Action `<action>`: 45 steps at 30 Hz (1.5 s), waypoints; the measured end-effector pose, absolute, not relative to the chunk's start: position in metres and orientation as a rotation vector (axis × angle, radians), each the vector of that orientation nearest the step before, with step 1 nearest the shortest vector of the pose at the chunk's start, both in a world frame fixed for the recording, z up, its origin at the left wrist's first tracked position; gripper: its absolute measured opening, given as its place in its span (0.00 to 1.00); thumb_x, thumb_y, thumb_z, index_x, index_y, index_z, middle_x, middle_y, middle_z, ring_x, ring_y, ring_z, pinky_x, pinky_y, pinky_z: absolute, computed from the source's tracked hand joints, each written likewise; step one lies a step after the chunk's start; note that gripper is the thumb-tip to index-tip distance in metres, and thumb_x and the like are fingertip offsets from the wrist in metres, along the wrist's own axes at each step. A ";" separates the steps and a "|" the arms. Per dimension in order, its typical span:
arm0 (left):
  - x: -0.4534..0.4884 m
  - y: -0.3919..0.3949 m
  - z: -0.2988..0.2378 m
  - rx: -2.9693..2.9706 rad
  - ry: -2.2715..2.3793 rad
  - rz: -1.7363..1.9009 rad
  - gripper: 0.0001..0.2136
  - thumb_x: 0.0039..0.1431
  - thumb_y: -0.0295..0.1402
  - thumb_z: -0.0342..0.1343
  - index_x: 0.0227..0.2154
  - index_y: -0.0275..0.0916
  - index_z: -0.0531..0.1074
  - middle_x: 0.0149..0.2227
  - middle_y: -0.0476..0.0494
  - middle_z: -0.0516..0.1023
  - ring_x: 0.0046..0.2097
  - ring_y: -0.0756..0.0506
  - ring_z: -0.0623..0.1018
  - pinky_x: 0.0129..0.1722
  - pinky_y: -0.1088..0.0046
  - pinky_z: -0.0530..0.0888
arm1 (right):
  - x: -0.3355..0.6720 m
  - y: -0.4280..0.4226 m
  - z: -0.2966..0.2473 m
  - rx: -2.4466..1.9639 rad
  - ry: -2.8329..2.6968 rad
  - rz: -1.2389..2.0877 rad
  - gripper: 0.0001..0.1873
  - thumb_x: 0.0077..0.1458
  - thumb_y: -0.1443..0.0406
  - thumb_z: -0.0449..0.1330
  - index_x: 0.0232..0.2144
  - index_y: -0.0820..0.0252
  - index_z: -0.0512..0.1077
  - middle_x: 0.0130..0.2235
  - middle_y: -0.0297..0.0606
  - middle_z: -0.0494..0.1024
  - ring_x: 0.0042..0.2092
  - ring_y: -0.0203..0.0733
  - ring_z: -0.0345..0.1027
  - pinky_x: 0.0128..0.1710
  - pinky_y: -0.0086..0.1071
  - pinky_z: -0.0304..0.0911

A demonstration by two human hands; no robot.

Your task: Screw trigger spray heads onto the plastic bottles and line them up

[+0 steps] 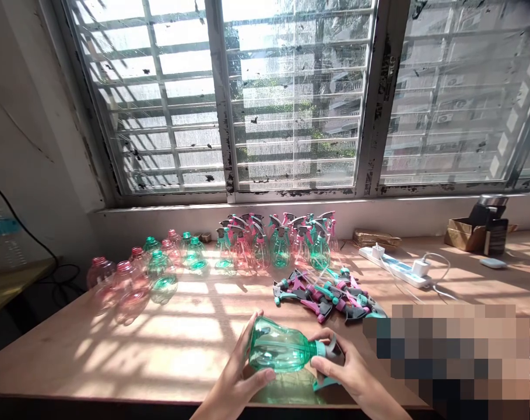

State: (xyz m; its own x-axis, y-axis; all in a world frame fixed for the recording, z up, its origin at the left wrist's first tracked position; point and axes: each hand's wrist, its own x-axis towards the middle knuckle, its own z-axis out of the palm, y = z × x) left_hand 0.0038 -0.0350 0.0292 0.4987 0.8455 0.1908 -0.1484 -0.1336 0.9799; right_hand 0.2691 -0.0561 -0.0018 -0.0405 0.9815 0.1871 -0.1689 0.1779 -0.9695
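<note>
A clear green spray bottle point(282, 349) lies on its side just above the table's front edge. My left hand point(236, 379) is wrapped round its body. My right hand point(350, 370) grips the grey and teal trigger head point(332, 350) at the bottle's neck. Just behind, a pile of loose trigger heads point(328, 294) in pink, teal and grey lies on the wooden table point(181, 332).
Several bottles with triggers fitted point(277, 242) stand at the back by the window. Several capless pink and green bottles point(148, 271) stand at the left. A white power strip point(396, 268) with plugs and a cable lies at the right, with a cardboard box point(466, 233) behind.
</note>
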 end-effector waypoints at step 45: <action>0.003 -0.034 0.027 1.452 0.628 0.966 0.48 0.58 0.41 0.69 0.71 0.63 0.40 0.74 0.44 0.51 0.72 0.30 0.56 0.67 0.54 0.63 | 0.267 -0.061 -0.002 -0.952 -1.232 1.139 0.24 0.48 0.52 0.73 0.42 0.57 0.75 0.29 0.29 0.74 0.26 0.41 0.73 0.30 0.38 0.74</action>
State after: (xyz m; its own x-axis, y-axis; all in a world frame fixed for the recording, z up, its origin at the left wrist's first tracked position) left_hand 0.0034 -0.0341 0.0271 0.5056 0.8400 0.1969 -0.1612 -0.1322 0.9780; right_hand 0.2675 -0.0609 -0.0021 -0.0217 0.9786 0.2044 -0.1277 0.2001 -0.9714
